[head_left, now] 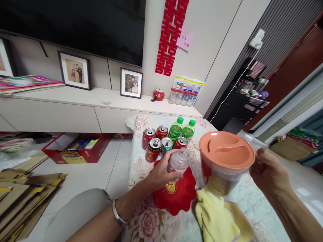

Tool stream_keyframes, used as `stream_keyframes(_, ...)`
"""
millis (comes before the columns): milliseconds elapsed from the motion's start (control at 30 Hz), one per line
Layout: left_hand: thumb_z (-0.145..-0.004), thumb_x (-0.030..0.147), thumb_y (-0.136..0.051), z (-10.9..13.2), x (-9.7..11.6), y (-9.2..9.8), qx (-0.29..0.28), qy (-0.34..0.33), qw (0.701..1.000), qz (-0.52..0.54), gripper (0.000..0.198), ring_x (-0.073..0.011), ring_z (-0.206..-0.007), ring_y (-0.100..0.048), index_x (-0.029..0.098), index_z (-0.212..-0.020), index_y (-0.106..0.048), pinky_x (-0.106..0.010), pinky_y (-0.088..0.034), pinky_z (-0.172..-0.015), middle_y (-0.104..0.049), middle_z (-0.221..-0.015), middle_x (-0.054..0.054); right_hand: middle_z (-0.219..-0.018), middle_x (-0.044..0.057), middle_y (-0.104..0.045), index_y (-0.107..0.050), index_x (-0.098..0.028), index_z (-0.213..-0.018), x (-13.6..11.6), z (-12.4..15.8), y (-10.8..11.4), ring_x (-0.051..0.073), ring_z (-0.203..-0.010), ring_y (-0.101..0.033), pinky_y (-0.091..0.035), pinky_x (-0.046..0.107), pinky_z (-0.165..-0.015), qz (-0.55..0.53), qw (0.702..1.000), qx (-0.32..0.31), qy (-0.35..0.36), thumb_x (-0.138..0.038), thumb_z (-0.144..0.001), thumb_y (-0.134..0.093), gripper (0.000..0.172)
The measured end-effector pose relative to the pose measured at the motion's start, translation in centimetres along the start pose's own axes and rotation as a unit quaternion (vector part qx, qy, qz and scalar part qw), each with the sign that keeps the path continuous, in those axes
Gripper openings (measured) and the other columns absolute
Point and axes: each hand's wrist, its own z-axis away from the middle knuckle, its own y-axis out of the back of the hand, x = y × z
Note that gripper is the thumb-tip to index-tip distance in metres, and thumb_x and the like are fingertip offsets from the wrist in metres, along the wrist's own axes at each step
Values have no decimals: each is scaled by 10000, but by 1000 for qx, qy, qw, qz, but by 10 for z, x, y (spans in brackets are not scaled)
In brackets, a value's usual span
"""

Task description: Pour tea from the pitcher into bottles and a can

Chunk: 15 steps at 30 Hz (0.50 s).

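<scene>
My left hand (163, 169) is wrapped round a clear, open-necked bottle (179, 161), held upright over a red scalloped tray (174, 198). In my right hand (268, 168) is the handle of a clear pitcher (219, 181) with an orange lid (227, 149). The pitcher stands to the right of the bottle, apart from it, above a yellow cloth (214, 215). Its lower part looks brownish; I cannot tell what is inside. Behind the bottle are several drink cans (153, 150) and two green-capped bottles (176, 129).
A flowered cloth (148, 218) covers the table. Behind it runs a low white cabinet (113, 116) bearing framed photos (131, 82), a red pot (158, 94) and red-lidded jars (181, 97). On the floor at left lie a red box (75, 158) and flattened cardboard (27, 198).
</scene>
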Motion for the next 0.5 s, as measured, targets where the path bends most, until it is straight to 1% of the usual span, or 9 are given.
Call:
stream_keyframes(133,-729,442,-941,1,2,0,1,-19,1000,-10,903,-325,-1328,-593,250,-1471,-464,-441,-435,-1152,-635,-1446,-89,-472,-82,-255,-401,-203,-456,-4,3,-6,40,-448,-203,-172,213,-386,9,1000,-16,-12,-450,-388,-994,646)
stream_keyframes(300,-733,406,-935,0,0,1,-4,-17,1000,-8,890,-313,-1307,-605,237,-1469,-463,-423,-448,-1138,-642,-1436,-83,-448,-74,-269,-454,-196,-417,-6,4,-10,42,-454,-211,-180,211,-389,25,999,-22,-24,-483,-302,-1021,646)
stream_keyframes(500,-745,428,-930,0,-1,1,-10,-17,1000,-3,902,-322,-1323,-598,240,-1482,-445,-428,-439,-1141,-629,-1454,-91,-448,-67,-270,-437,-194,-391,-9,4,-12,47,-456,-243,-230,220,-405,46,998,-34,-20,-572,-272,-1029,713)
